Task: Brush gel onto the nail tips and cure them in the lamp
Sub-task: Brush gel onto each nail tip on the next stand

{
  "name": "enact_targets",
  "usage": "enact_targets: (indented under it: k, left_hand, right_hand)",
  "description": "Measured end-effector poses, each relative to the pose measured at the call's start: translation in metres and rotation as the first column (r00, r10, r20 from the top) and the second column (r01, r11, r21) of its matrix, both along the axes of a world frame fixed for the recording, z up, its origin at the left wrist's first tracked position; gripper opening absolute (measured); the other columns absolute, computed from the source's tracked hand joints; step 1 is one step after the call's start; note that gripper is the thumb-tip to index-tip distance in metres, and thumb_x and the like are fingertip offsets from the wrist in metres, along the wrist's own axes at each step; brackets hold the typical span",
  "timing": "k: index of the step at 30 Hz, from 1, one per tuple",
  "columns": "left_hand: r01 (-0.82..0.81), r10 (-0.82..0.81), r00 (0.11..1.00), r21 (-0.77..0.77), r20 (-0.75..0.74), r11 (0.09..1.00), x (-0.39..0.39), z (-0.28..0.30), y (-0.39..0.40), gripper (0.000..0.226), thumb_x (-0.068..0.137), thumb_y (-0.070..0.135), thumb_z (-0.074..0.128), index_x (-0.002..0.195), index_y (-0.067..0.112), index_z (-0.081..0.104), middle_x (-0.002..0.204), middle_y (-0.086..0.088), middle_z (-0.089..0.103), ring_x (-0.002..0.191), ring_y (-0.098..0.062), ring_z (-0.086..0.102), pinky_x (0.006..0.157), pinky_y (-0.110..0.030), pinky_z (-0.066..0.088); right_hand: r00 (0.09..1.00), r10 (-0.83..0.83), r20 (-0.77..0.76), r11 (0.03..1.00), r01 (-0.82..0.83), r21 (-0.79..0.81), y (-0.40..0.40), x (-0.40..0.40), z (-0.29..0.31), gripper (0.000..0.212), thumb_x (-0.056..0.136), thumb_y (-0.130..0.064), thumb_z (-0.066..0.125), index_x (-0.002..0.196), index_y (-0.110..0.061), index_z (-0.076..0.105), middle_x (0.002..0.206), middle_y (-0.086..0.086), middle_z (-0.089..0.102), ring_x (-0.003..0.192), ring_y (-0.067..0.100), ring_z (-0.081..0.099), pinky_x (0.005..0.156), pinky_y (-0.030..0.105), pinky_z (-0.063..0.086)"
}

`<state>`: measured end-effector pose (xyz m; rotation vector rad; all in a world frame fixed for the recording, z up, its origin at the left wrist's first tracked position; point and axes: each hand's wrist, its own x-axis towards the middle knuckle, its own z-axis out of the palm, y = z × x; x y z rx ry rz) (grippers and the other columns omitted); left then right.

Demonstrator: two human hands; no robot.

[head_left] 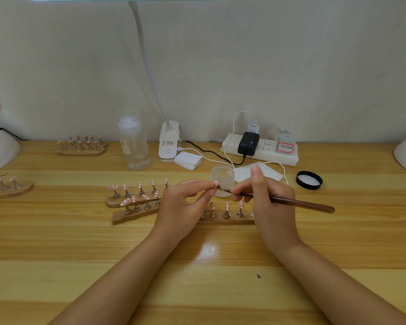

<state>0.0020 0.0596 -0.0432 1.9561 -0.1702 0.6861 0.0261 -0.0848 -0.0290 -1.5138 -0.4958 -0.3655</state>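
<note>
Your left hand (181, 205) pinches a small pink nail tip (216, 183) between thumb and forefinger at the centre of the frame. Your right hand (265, 198) grips a slim brown wooden-handled brush (288, 202), its bristle end touching that tip. Just behind sits a small frosted gel jar (222, 175), its black round lid (309, 180) well apart to the right. Below your hands, long wooden holder strips (136, 215) carry more pink tips on the pale wooden table (56, 242).
</note>
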Motion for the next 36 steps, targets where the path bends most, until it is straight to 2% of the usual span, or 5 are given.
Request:
enact_targets:
  k: [7,12,22,30,36]
  left_hand:
    - [0.006,-0.006,1.0,-0.002,0.004,1.0,-0.0004,0.0008,-0.0001,0.026,0.079,0.007,0.067,0.098,0.024,0.066,0.089,0.017,0.066,0.092,-0.004,0.064,0.081,-0.028,0.052]
    - [0.015,-0.015,1.0,0.005,0.005,1.0,-0.0002,0.0002,0.0003,0.024,0.08,0.007,0.066,0.099,0.021,0.067,0.092,0.011,0.068,0.093,-0.007,0.064,0.081,-0.032,0.052]
    - [0.003,-0.003,1.0,0.005,0.016,1.0,0.0,0.001,-0.0001,0.029,0.079,0.007,0.066,0.094,0.032,0.065,0.089,0.019,0.065,0.092,-0.003,0.062,0.08,-0.029,0.052]
    - [-0.032,0.031,0.998,0.013,0.046,0.999,-0.0022,0.0014,0.0017,0.028,0.077,0.009,0.069,0.083,0.036,0.065,0.089,0.015,0.064,0.091,-0.002,0.059,0.078,-0.023,0.05]
    - [-0.037,0.035,0.996,0.028,0.083,0.999,0.0005,0.0005,0.0016,0.022,0.075,0.003,0.07,0.085,0.022,0.068,0.084,0.015,0.066,0.086,0.002,0.061,0.078,-0.008,0.043]
  right_hand:
    - [0.999,-0.038,0.033,0.998,0.036,0.057,0.0,0.0003,-0.0002,0.042,0.091,-0.029,0.039,0.06,-0.019,0.066,0.057,-0.001,0.065,0.052,0.012,0.058,0.052,0.015,0.045]
    - [0.999,-0.043,0.034,0.999,0.044,-0.027,0.0029,0.0034,-0.0023,0.038,0.091,-0.031,0.04,0.064,-0.026,0.066,0.066,-0.008,0.068,0.065,0.003,0.062,0.062,0.012,0.045]
    - [1.0,0.001,-0.031,0.999,0.0,0.042,0.0,-0.0006,-0.0019,0.049,0.094,-0.037,0.042,0.056,-0.015,0.066,0.051,-0.004,0.063,0.052,0.007,0.059,0.053,0.015,0.045]
    - [0.995,-0.084,0.052,0.996,0.083,0.02,0.0003,0.0021,-0.0032,0.04,0.092,-0.027,0.038,0.062,-0.022,0.064,0.064,-0.002,0.065,0.059,0.002,0.059,0.056,0.01,0.043]
    - [0.974,-0.072,0.215,0.987,0.101,-0.124,0.0002,0.0036,-0.0062,0.039,0.092,-0.032,0.036,0.07,-0.018,0.065,0.068,-0.009,0.063,0.073,0.005,0.061,0.067,0.017,0.047]
